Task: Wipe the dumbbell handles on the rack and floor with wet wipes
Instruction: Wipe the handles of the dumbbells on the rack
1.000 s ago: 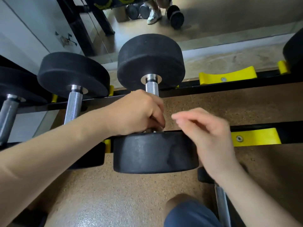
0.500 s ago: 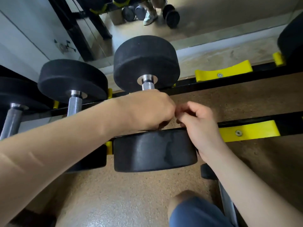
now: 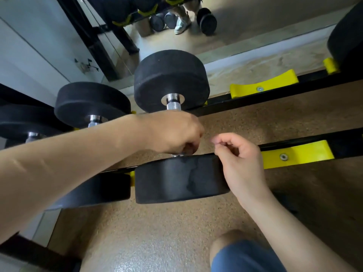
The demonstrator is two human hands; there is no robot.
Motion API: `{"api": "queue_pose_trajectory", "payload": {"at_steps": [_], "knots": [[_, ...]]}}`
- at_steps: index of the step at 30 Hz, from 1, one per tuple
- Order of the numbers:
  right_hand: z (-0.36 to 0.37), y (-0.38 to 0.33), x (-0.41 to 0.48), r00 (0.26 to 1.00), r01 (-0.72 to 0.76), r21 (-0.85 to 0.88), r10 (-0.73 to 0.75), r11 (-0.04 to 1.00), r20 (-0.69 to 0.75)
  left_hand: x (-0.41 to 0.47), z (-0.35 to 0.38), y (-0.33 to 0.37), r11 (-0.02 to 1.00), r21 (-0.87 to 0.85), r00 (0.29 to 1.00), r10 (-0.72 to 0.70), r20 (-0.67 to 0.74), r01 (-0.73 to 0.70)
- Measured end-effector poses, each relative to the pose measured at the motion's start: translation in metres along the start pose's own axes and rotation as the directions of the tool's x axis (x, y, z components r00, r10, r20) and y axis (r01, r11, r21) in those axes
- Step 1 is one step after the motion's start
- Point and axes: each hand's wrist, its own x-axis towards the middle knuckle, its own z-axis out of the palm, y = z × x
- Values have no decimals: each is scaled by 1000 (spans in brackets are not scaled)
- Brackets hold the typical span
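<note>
The dumbbell handle lies across the rack. Only a short knurled stretch of it shows, just beyond the fingers of the left hand, which are curled tight round the rest of it. What lies under that palm is hidden. The dumbbell has its far head beyond the left knuckles. Its near head sits just beneath them and carries pale, smeary patches.

The right hand has its fingers curled in, thumb against forefinger, with nothing visible between them. Half a second ago those fingertips touched the left hand's knuckles. They have now drawn back to the right, so a strip of floor shows in the gap. The heel of the right hand has dropped against the right edge of the near head. The left hand's grip is unchanged.

To the left of the left forearm a second dumbbell sits on the rack, and a third is at the picture's edge. To the right of the right fingers are two yellow cradles, one near and one on the far rail.

A knee in blue shorts shows below the right wrist. Beyond the rack, a mirror reflects more dumbbells and a pale shoe. A small dark mark on the white wall is too blurred to read.
</note>
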Motion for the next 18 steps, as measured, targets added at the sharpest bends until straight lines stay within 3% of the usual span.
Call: {"api": "queue_pose_trajectory", "payload": {"at_steps": [2,4,7,9,11,14,16,18], "knots": [[-2,-2,-3,1000,15,-19,-14,1000,7,-20,9,-5,988,-156,984,-43,-172,16],[-3,-4,-5,1000,16,-65,-15,998,9,-32,16,-2,963,-262,959,-125,-255,56],[-3,-10,6,996,-10,-140,22,990,84,-44,22,-5,937,-341,913,-202,-354,75],[2,-12,15,984,-67,-106,83,992,155,-39,21,-6,951,-302,891,-189,-412,62],[9,-10,18,974,-139,-30,143,990,175,-20,19,-1,987,-154,920,-110,-376,55],[9,-5,18,974,-188,29,182,982,134,1,19,5,999,-43,985,-23,-174,16],[4,-6,22,969,-187,63,173,980,176,-11,24,0,987,-159,960,-12,-280,-34],[-1,-13,29,931,-179,47,154,983,331,-29,32,-7,953,-302,917,-99,-386,-24]]}}
